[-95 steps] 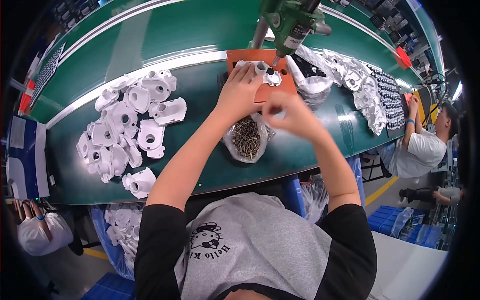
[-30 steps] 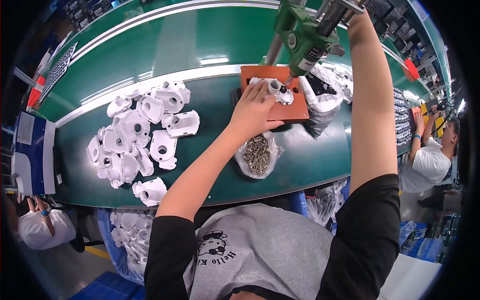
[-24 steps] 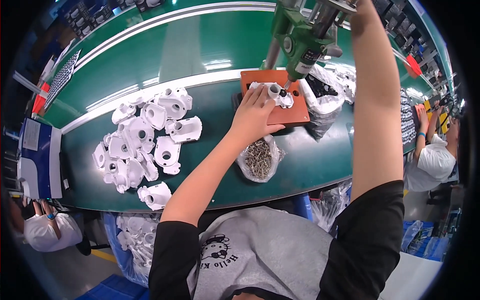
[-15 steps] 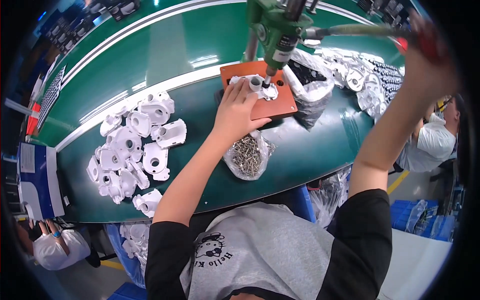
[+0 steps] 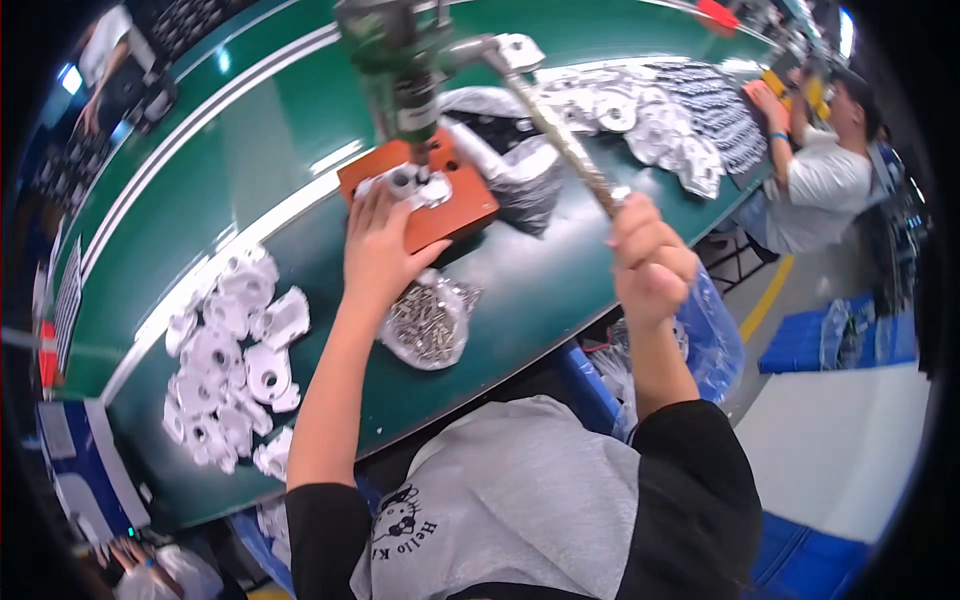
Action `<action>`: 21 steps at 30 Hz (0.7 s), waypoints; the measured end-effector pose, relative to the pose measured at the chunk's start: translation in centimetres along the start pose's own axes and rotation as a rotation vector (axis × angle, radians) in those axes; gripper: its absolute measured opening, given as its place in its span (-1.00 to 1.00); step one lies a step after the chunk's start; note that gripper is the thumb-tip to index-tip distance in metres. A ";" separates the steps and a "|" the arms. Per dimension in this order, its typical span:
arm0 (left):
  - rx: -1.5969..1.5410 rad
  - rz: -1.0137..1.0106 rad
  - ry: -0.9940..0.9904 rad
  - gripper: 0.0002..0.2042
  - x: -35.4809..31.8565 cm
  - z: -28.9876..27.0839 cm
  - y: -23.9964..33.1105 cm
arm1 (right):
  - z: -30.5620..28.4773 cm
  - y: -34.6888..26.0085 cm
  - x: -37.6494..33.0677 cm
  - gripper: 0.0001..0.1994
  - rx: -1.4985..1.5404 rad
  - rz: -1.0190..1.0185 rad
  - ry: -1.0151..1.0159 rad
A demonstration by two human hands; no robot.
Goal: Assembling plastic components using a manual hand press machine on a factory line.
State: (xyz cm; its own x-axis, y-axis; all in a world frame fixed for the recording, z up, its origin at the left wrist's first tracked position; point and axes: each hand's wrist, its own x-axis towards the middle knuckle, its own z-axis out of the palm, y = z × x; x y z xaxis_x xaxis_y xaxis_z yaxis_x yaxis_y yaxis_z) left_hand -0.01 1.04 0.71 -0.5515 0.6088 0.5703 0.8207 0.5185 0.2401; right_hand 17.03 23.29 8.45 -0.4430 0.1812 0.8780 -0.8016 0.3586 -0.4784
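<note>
Right now my left hand [image 5: 382,258] lies flat, fingers spread, on the near edge of the orange block [image 5: 425,200], its fingertips touching the small white part [image 5: 405,182] seated on the block directly under the ram of the green press [image 5: 400,60]. So the part sits just beyond that hand, on the far side. My right hand [image 5: 645,262] is curled tight around the end of the press lever [image 5: 555,130], whose long axis slants from the press head at far left down to my fist at near right. I think the part stands upright, though the ram partly hides it. A bag of screws [image 5: 428,322] rests on the green tabletop [image 5: 560,290] just near of the block, with loose white housings [image 5: 235,350] to the left.
</note>
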 end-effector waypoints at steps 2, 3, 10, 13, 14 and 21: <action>-0.015 -0.006 0.002 -0.41 -0.2 -0.4 0.1 | 0.6 -0.7 0.1 -0.72 -0.010 0.022 0.040; -0.027 0.025 0.020 -0.41 -0.4 -0.4 0.0 | 0.5 -0.7 0.2 -0.72 -0.036 -0.003 0.046; -0.530 -0.479 -0.181 -0.47 2.0 -1.8 -0.5 | -0.2 -1.3 5.0 -0.80 0.159 -0.007 0.052; 0.025 -0.062 -0.017 -0.47 1.4 0.9 -5.1 | 3.2 0.3 12.8 -0.68 0.330 -0.124 0.078; 0.029 -0.057 -0.014 -0.47 1.9 0.7 -5.0 | 4.6 1.4 15.2 -0.60 0.381 -0.151 0.117; -0.185 -0.133 -0.206 -0.62 5.6 -3.1 -2.2 | 9.7 13.6 22.8 -0.28 -0.051 0.094 0.040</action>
State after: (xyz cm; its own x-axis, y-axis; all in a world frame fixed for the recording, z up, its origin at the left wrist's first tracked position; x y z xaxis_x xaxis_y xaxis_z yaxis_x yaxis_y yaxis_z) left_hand -4.44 1.41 5.81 -0.6592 0.6615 0.3576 0.7421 0.4953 0.4517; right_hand -7.89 23.46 21.86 -0.4981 0.2526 0.8295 -0.7352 0.3841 -0.5585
